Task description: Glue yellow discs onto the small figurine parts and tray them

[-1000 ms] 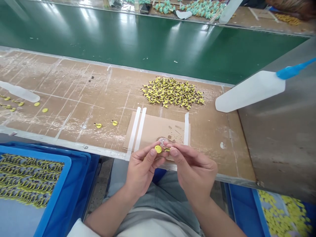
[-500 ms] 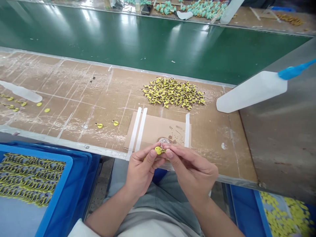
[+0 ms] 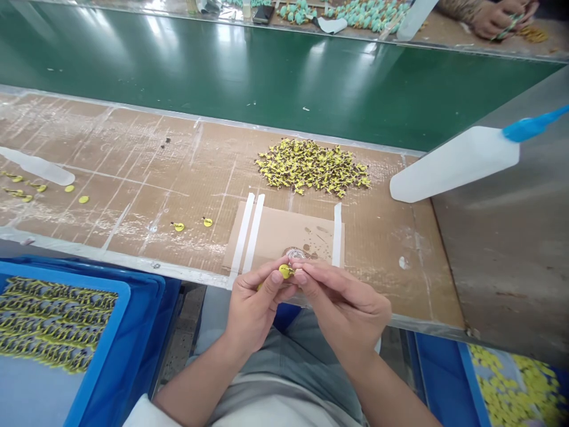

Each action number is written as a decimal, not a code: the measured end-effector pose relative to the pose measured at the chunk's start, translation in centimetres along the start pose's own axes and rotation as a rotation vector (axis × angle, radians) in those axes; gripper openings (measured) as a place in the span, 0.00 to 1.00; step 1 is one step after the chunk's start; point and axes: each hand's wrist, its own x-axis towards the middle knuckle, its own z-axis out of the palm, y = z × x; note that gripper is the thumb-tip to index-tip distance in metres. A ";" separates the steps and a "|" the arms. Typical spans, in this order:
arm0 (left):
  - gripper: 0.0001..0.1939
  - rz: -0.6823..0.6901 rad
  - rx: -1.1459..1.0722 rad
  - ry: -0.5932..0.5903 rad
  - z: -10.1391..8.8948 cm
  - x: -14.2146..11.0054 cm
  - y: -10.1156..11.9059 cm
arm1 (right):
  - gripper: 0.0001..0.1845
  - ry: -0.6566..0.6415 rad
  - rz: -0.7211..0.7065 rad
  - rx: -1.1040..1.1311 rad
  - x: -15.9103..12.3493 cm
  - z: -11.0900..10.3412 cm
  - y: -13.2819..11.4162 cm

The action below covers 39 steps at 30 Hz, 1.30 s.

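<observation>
My left hand (image 3: 253,308) pinches a small round yellow disc (image 3: 284,271) between thumb and forefinger. Meeting it from the other side, my right hand (image 3: 349,311) has its thumb and fingertips closed on a small dark-and-yellow figure piece (image 3: 292,272) that touches the disc; the fingertips hide most of it. Both hands are just over the bench's front edge. Right behind the fingertips, a clear glossy patch (image 3: 295,253) lies on a taped cardboard sheet (image 3: 288,222). Farther back is a heap of small yellow-and-dark figures (image 3: 313,167).
A white bottle with a blue nozzle (image 3: 453,166) leans at the right. Blue trays stand at left (image 3: 144,302) and right (image 3: 438,379), holding rows of pieces and yellow discs. Past the green belt (image 3: 213,71), another person's hands (image 3: 493,21) work. Loose discs (image 3: 84,200) lie left.
My hands stay nearly still, holding the same pieces together. Another person's hands have come into view at the top right.
</observation>
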 end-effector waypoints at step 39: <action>0.08 0.133 0.162 0.073 -0.2 0.2 0.3 | 0.14 -0.102 0.060 0.137 0.8 -0.3 0.4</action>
